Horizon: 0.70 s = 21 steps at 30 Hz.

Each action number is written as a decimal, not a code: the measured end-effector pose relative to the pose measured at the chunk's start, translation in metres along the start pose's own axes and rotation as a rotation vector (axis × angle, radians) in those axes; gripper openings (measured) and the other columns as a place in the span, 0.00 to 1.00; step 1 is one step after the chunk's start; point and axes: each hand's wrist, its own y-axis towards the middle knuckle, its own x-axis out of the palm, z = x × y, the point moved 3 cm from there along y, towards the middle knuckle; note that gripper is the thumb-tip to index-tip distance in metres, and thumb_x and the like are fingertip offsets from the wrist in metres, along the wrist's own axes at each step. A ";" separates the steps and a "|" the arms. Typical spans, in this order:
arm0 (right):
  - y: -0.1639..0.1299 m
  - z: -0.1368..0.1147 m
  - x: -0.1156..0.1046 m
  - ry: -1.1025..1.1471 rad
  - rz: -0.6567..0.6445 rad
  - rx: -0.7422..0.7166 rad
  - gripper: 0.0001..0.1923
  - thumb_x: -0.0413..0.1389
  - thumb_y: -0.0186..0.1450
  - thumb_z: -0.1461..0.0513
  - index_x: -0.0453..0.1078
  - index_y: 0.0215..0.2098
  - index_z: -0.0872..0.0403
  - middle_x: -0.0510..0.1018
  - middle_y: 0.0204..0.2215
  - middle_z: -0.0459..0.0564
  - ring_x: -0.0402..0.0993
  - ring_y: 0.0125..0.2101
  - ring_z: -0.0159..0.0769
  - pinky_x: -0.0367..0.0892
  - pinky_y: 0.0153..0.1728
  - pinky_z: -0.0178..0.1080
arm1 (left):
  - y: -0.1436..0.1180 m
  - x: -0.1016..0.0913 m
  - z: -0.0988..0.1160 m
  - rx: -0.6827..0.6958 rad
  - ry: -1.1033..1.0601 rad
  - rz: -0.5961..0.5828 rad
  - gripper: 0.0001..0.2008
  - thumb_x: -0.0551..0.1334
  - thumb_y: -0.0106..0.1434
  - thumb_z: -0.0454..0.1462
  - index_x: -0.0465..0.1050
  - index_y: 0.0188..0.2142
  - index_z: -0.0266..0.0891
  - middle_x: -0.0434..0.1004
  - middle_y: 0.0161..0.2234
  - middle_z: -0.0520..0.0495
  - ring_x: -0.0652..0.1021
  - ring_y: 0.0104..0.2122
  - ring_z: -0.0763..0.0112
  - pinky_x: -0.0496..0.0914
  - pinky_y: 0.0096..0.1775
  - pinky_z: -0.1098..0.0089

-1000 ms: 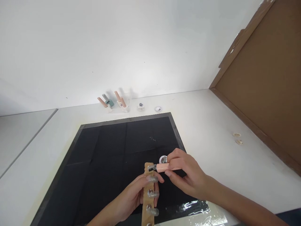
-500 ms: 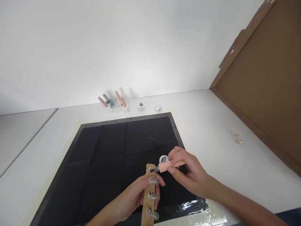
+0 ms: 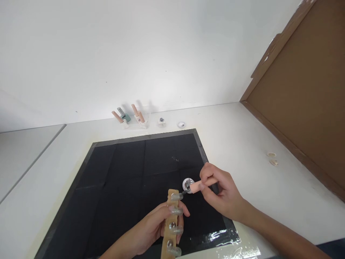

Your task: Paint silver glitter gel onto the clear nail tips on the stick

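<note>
- White wall point(image 3: 134, 54) closes the back of the scene; a brown cardboard panel point(image 3: 304, 108) leans along the right side and fences off that edge.
- White table point(image 3: 256, 144): carries everything; a seam marks a second slab at far left.
- Black mat point(image 3: 121, 172): lies flat in the middle of the table, a dark ground against which clear pieces show well; glossy film or tape shines at its near right corner.
- Left hand point(image 3: 151, 230): closed around a wooden strip point(image 3: 169, 230), held lengthwise away from the body so its far end is presented toward the other hand.
- Wooden strip: bears a row of clear nail tips point(image 3: 176, 210) mounted along it, each reachable in turn.
- Right hand point(image 3: 221, 194): pinches a pink-handled brush point(image 3: 201, 184) between thumb and fingers, held like a pen, bristles touching or just over the farthest nail tip.
- Small round pot point(image 3: 188, 184): sits open on the mat just beside the brush, within easy dipping range.
- Polish bottles point(image 3: 130, 118): grouped by the wall, well apart from the hands, with a small jar point(image 3: 161, 121) and a lid point(image 3: 181, 125) near them.
- Two pale rings point(image 3: 272, 158): lie on the table near the cardboard.
</note>
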 end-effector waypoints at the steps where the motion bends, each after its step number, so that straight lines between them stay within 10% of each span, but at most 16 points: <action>1: 0.000 0.000 0.000 0.030 -0.007 0.021 0.09 0.50 0.61 0.70 0.58 0.30 0.51 0.64 0.23 0.42 0.60 0.23 0.30 0.58 0.24 0.33 | 0.000 0.000 0.000 0.000 -0.004 0.003 0.16 0.55 0.62 0.45 0.73 0.37 0.34 0.69 0.21 0.51 0.67 0.20 0.75 0.62 0.25 0.74; 8: -0.003 0.003 0.007 0.113 -0.155 0.120 0.06 0.50 0.64 0.68 0.59 0.32 0.51 0.66 0.27 0.44 0.61 0.26 0.31 0.59 0.26 0.34 | 0.001 0.000 -0.002 -0.035 0.007 0.021 0.16 0.56 0.61 0.46 0.73 0.36 0.35 0.71 0.21 0.50 0.69 0.19 0.75 0.62 0.24 0.74; 21: -0.001 0.000 0.000 0.060 -0.002 0.052 0.08 0.49 0.63 0.69 0.58 0.31 0.51 0.66 0.24 0.42 0.61 0.24 0.30 0.59 0.25 0.33 | 0.000 0.001 0.000 0.018 -0.006 0.007 0.17 0.54 0.62 0.45 0.72 0.37 0.33 0.69 0.19 0.51 0.67 0.19 0.76 0.62 0.25 0.74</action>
